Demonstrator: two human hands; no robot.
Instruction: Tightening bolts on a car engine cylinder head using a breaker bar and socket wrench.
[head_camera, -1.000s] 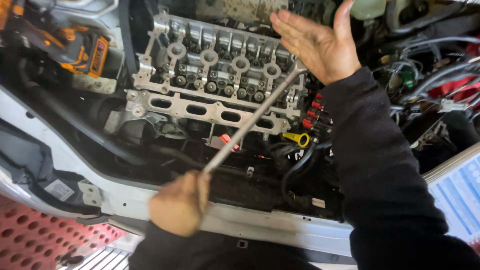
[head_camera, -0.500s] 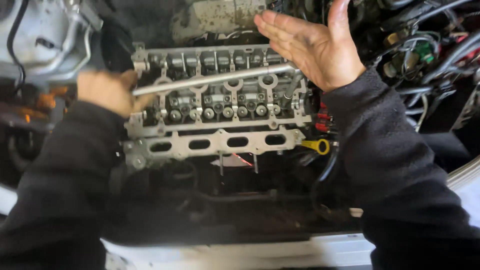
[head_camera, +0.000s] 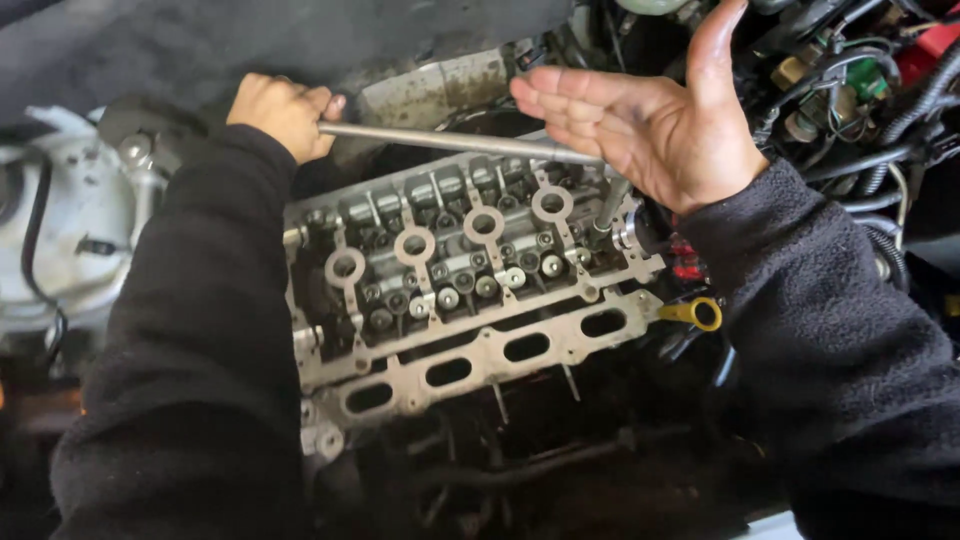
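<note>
Access from above onto the cylinder head (head_camera: 470, 290) is open across its middle and near edge; the long steel bar (head_camera: 450, 142) spans its far edge, barring entry there; hoses and wiring (head_camera: 860, 110) crowd the right side; the yellow dipstick loop (head_camera: 705, 314) protrudes at the right corner.

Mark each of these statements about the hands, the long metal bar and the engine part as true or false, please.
1. The left hand grips one end of the long metal bar. True.
2. The right hand is closed in a fist around the bar. False: it is open, fingers spread, its palm over the bar's other end.
3. The bar lies across the far edge of the cylinder head. True.
4. The yellow ring handle sits at the left side of the cylinder head. False: it is at its right end.
5. Both sleeves are black. True.
</note>
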